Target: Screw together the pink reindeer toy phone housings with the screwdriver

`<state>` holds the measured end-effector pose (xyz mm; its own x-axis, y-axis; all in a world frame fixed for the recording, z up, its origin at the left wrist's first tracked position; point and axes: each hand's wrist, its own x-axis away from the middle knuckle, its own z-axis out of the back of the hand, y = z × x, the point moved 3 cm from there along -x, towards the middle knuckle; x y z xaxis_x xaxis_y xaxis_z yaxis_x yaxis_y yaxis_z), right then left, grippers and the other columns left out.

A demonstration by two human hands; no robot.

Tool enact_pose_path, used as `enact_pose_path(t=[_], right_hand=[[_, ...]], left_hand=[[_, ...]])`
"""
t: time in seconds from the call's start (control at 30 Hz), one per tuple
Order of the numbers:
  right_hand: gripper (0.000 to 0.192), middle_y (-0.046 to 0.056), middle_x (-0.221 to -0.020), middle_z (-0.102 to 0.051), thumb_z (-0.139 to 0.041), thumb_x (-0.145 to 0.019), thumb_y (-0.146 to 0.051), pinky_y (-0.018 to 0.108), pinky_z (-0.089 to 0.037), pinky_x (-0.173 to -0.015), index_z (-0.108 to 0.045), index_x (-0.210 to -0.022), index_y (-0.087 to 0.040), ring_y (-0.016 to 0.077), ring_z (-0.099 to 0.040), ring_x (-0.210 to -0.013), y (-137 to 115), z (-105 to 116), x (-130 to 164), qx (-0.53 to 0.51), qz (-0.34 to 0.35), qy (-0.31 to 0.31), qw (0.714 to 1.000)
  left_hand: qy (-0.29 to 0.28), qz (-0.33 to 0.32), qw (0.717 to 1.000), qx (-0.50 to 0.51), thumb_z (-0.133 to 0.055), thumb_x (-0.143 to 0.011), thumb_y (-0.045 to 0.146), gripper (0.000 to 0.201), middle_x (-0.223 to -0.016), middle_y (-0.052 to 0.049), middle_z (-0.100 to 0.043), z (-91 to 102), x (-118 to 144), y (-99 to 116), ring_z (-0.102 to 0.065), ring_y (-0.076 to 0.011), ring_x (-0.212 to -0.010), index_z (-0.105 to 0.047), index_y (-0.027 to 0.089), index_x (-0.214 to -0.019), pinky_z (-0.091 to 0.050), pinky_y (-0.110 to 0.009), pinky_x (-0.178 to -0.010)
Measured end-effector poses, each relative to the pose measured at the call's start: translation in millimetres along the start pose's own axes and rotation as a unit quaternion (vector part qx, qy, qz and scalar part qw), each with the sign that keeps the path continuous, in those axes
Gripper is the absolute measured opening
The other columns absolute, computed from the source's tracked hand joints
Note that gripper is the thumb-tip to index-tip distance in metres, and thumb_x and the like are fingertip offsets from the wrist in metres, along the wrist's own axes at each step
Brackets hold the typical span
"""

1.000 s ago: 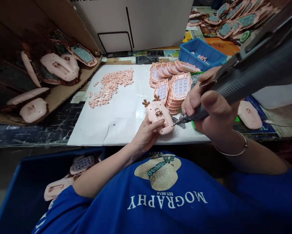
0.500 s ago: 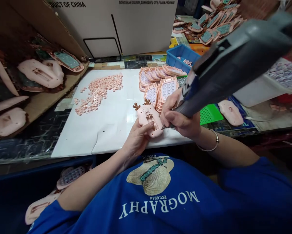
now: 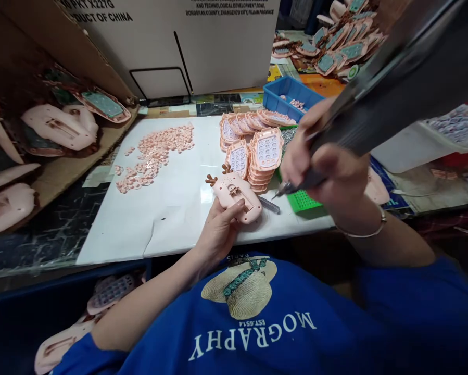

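Note:
My left hand (image 3: pixel 221 225) is closed around a pink toy phone (image 3: pixel 234 191) with brown antlers, its back and open battery recess facing up, thumb over the recess. My right hand (image 3: pixel 327 161) grips a dark grey electric screwdriver (image 3: pixel 378 88); it is somewhat blurred. The driver's bit points down at the right of the toy, apart from it. A clear plastic-looking stick (image 3: pixel 270 204) lies on the white board between them. Just behind the toy stand stacked pink front shells (image 3: pixel 268 151) with pale keypads. Partly under my right forearm sits a green screw tray (image 3: pixel 304 200).
Small pink parts (image 3: pixel 159 148) are spread over the white board (image 3: pixel 182 208). A blue bin (image 3: pixel 292 94) stands behind the shells. Toy halves fill a cardboard box (image 3: pixel 101 62) at left; more lie in a dark blue crate (image 3: pixel 7 297) below. A white tub (image 3: pixel 405 146) is at right.
My right hand has drawn the screwdriver away from the toy phone, to the right. The toy stays in my left hand, slightly turned. The clear stick and more of the green tray now show.

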<state>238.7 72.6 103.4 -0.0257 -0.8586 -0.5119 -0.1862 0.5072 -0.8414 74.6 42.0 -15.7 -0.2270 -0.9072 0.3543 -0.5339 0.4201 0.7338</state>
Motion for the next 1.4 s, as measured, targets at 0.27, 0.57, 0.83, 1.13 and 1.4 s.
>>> enact_pose_path(t=[0.27,0.57,0.83,1.13,1.4], right_hand=[[0.034,-0.01,-0.056,-0.052,-0.083,-0.072,-0.048,0.033,-0.037,-0.046,-0.055,-0.076,-0.032,0.0145,-0.049,-0.044,47.6,95.1,-58.7,0.162,0.111,0.202,0.96],[0.047,-0.014,-0.057,-0.053,-0.084,-0.066,-0.06,0.035,-0.033,-0.055,-0.049,-0.086,-0.036,0.0141,-0.04,-0.049,88.3,127.0,-69.1,0.172,0.093,0.231,0.953],[0.049,-0.014,-0.059,-0.055,-0.082,-0.067,-0.06,0.035,-0.033,-0.059,-0.043,-0.085,-0.036,0.0155,-0.041,-0.052,101.1,135.5,-70.5,0.175,0.084,0.238,0.952],[0.05,-0.014,-0.053,-0.053,-0.087,-0.058,-0.062,0.036,-0.036,-0.05,-0.049,-0.077,-0.037,0.0151,-0.043,-0.048,75.1,127.0,-71.4,0.155,0.096,0.25,0.951],[0.017,-0.004,-0.058,-0.048,-0.076,-0.08,-0.04,0.036,-0.034,-0.048,-0.061,-0.074,-0.034,0.0181,-0.046,-0.047,0.3,30.6,-23.7,0.083,0.116,0.147,0.979]], left_hand=[[-0.005,-0.007,1.0,0.014,-0.084,-0.074,0.021,0.053,-0.112,-0.004,-0.074,2.3,0.6,0.0,-0.069,-0.0164,-0.099,-0.061,0.021,-0.121,-0.054,-0.03,-0.092],[0.001,-0.008,1.0,0.019,-0.083,-0.075,0.02,0.041,-0.108,-0.003,-0.075,3.4,-1.3,0.0,-0.07,-0.0165,-0.096,-0.065,0.02,-0.112,-0.054,-0.028,-0.088],[-0.005,-0.007,1.0,0.016,-0.083,-0.074,0.02,0.042,-0.11,-0.004,-0.074,2.9,-1.1,0.2,-0.07,-0.017,-0.097,-0.064,0.02,-0.112,-0.055,-0.03,-0.089],[-0.008,-0.008,1.0,0.017,-0.085,-0.072,0.022,0.047,-0.108,-0.003,-0.074,3.6,-1.4,0.2,-0.069,-0.0162,-0.097,-0.063,0.021,-0.114,-0.055,-0.028,-0.088],[-0.002,-0.02,0.998,0.061,-0.079,-0.079,0.022,0.04,-0.113,-0.005,-0.074,2.0,-3.0,-2.7,-0.068,-0.021,-0.109,-0.065,0.02,-0.116,-0.054,-0.034,-0.099]])
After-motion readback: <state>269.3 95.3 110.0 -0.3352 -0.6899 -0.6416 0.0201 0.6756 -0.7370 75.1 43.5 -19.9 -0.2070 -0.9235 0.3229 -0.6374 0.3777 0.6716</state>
